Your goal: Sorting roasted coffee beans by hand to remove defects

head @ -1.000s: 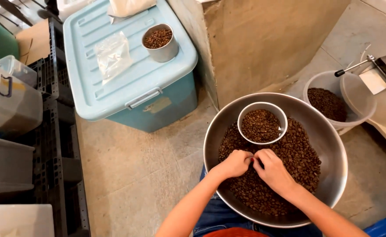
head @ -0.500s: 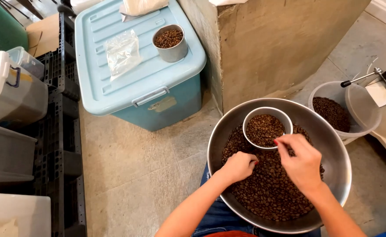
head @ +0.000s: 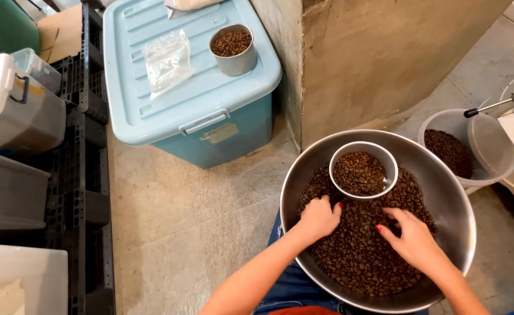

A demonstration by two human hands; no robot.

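Both hands rest on a bed of brown roasted coffee beans [head: 362, 256] that fills the bottom of a wide steel basin [head: 449, 192] held on the person's lap. The left hand [head: 320, 219] lies at the near left part of the bean pile, its fingers curled inward and its knuckles up; whether it pinches any bean cannot be told. The right hand [head: 411, 239] lies further right, fingers spread and loose on the beans, grasping nothing visible.

Just beyond the left hand's fingertips, a small white bowl [head: 390, 160] sits inside the basin on the beans, itself holding more beans. It is close to the left hand and a little further from the right hand.

The basin's bare steel wall rises around the pile, widest on the right side. Past its far rim stands a concrete wall [head: 385, 58]. To the right, a clear plastic tub [head: 484, 146] with beans stands on the floor, near the basin. To the left, bare tiled floor [head: 181, 210] lies open up to a light blue storage box [head: 192, 99], whose lid carries a metal cup [head: 233, 46] of beans and a clear plastic bag [head: 166, 58].

The beans are dark brown, oval and matte.
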